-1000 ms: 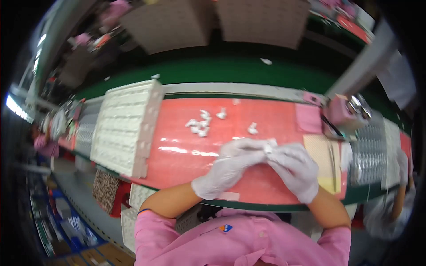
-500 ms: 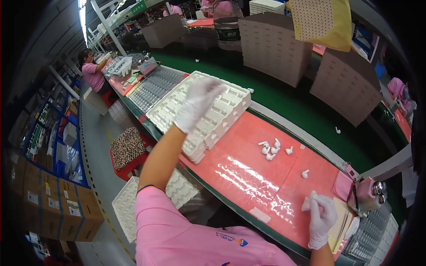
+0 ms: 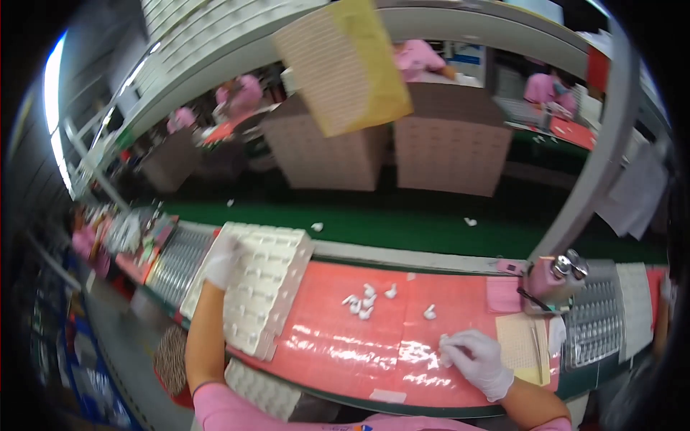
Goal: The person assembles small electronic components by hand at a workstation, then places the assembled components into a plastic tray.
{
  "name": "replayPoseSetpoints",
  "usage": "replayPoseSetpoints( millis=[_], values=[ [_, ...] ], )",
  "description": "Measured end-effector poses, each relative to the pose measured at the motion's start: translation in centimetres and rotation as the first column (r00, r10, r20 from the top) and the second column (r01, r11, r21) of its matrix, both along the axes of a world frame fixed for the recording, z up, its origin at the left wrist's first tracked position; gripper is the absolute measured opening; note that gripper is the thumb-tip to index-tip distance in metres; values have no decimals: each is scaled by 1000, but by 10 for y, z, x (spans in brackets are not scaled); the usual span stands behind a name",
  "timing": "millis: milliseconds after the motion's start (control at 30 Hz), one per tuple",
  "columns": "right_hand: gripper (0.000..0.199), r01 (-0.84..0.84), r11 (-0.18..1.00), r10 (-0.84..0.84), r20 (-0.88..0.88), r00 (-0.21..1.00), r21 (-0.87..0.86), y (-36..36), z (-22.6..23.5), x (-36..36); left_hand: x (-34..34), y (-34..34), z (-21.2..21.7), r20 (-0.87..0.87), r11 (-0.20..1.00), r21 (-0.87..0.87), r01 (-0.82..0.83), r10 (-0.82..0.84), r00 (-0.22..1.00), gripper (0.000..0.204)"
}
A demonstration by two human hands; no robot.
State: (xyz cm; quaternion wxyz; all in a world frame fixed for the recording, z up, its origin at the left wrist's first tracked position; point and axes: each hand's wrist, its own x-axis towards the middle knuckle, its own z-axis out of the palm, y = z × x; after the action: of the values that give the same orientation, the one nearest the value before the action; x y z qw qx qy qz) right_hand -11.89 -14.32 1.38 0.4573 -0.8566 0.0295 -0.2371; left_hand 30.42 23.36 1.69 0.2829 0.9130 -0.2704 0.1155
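The left hand (image 3: 223,263) was over the white tray (image 3: 264,289), too blurred to tell its grip. The right hand (image 3: 477,360) pinched a small white piece (image 3: 444,343); one lone earbud (image 3: 430,312) lay beyond it, slightly leftward, nearer that hand.

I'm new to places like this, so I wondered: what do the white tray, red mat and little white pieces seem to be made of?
White tray: probably moulded plastic, satin; ridges and pockets look formed into it.
Red mat: perhaps plastic or plastic-covered, glossy, with rippled glare.
Little white pieces: likely hard plastic, smooth; rounded and evenly white, though too small to be sure.
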Motion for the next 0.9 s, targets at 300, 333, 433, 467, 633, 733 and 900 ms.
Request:
replayPoseSetpoints(
  millis=[300, 333, 433, 467, 633, 733, 900],
  values=[
    [12, -75, 980, 88, -63, 994, 184, -12, -12, -21, -56, -156, 118, 59, 933, -267, 242, -234, 970, 32],
    [12, -69, 981, 82, -65, 995, 183, -12, -13, -22, -62, -181, 123, 88, 924, -251, 287, -274, 958, 32],
    [12, -97, 988, 99, -13, 995, 120, -13, -15, -21, -70, -261, 127, 326, 906, -116, 407, -352, 877, 29],
    [12, -94, 989, 96, -9, 995, 116, -12, -15, -20, -66, -283, 121, 290, 937, -78, 341, -306, 907, 30],
    [12, -105, 989, 107, -16, 994, 105, -5, -16, -12, -39, -357, 42, 297, 944, -82, 321, -284, 912, 34],
    [12, -136, 969, 156, -81, 984, 208, -11, -17, -16, -13, -353, 17, 286, 950, 312, 23, -117, 951, 34],
    [13, -114, 982, 121, -40, 992, 149, -10, -23, -13, 26, -283, 12, 31, 821, 571, -6, -14, 999, 39]
  ],
)
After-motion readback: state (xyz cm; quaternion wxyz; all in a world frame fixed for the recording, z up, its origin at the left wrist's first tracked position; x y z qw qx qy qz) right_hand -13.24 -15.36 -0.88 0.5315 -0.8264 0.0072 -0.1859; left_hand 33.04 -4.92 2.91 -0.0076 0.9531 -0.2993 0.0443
